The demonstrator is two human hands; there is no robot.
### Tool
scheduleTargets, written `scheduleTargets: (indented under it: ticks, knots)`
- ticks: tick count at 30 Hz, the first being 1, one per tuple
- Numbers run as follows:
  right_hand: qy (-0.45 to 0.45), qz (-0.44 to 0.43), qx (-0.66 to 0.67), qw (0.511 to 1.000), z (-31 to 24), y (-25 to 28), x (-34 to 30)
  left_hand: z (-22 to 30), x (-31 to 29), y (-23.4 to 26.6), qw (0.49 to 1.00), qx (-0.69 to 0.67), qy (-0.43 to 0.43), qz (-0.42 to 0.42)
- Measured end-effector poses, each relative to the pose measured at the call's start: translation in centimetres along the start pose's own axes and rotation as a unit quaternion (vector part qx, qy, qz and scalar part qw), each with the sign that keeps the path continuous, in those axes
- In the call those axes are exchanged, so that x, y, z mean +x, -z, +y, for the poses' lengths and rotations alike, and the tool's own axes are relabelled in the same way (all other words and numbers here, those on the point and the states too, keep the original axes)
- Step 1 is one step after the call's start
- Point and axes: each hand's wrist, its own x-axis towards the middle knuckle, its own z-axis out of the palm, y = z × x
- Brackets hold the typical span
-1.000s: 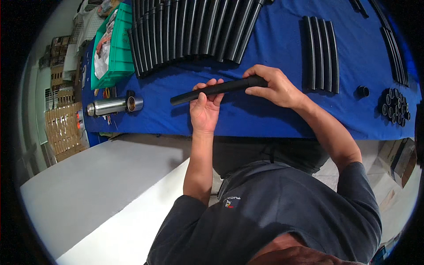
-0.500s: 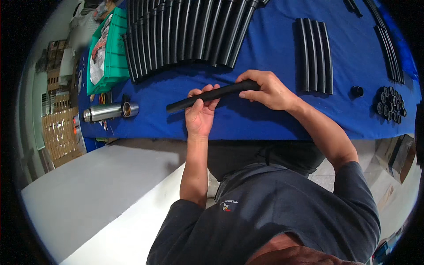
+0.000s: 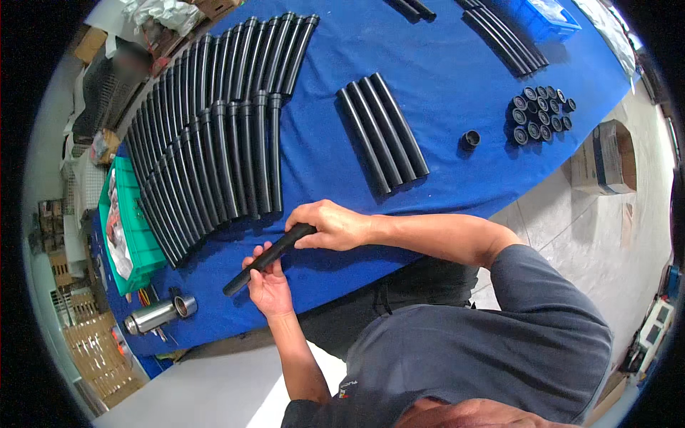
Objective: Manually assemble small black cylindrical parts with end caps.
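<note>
A black tube (image 3: 277,250) is held slantwise above the front edge of the blue-covered table. My left hand (image 3: 270,289) supports its lower left part, palm up, with thumb and fingers around it. At the upper right end my right hand (image 3: 330,224) grips the tube from above and covers much of that end. Just beyond my hands, black tubes with collared far ends (image 3: 246,157) lie side by side in two long rows. Several plain black tubes (image 3: 383,133) form a separate group farther right.
A single black cap (image 3: 470,140) stands near a cluster of round black caps (image 3: 540,114) on the right. More tubes (image 3: 503,39) and a blue bin (image 3: 546,20) are at the far right. A green crate (image 3: 135,225) and a steel flask (image 3: 151,317) stand at the left.
The view has swung to the right, so the table appears turned and more of its far side shows. Both hands keep hold of the black tube in much the same grip.
</note>
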Motion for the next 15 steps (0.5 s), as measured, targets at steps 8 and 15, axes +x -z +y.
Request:
scheduleTargets:
  ticks: [8,15]
  knots:
    - [0.069,0.0,-0.069,0.995,0.1,-0.2,-0.1,0.2,0.4,0.0,0.999,-0.028,0.023,0.02]
    - [-0.003,-0.033,0.021,0.999,-0.4,0.2,0.4,0.4,0.5,-0.6,0.999,-0.015,0.039,-0.027]
